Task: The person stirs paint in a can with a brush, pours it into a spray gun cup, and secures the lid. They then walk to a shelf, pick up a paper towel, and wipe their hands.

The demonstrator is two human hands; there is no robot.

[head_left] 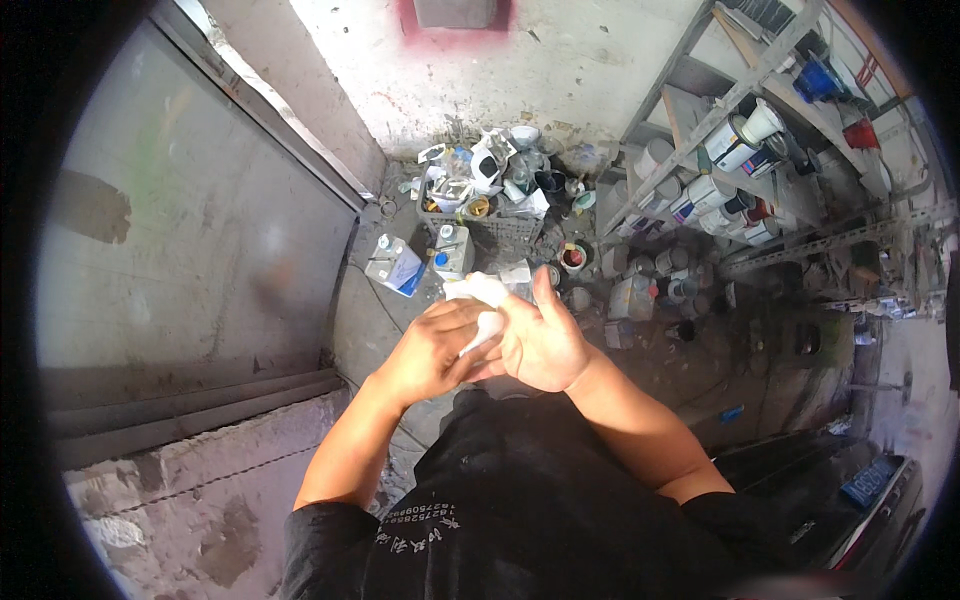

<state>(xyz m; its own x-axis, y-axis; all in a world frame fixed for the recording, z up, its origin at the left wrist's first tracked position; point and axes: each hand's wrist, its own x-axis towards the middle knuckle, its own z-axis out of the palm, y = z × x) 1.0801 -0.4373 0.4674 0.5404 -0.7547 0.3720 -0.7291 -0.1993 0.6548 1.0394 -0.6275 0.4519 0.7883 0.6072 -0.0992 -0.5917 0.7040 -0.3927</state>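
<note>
In front of my chest, both hands meet in bright sunlight. My left hand [437,343] shows its back, with its fingers bent in against the right hand and closed around part of a soft white thing [488,326]. My right hand [545,345] turns its palm up, the thumb stretched out and away from the fingers. More of the white material [480,289] lies at the right hand's fingers and partly hides them. Whether it is a thin glove, a cloth or a lump of foam I cannot tell, as it is overexposed.
Beyond my hands stand two rectangular cans [396,266] and a grey crate [488,228] heaped with used containers. Paint-stained pots [572,257] crowd the floor to its right. Metal shelving [690,150] with several tins lines the right wall. A large grey panel [210,220] rises at left; a dark car [840,500] is lower right.
</note>
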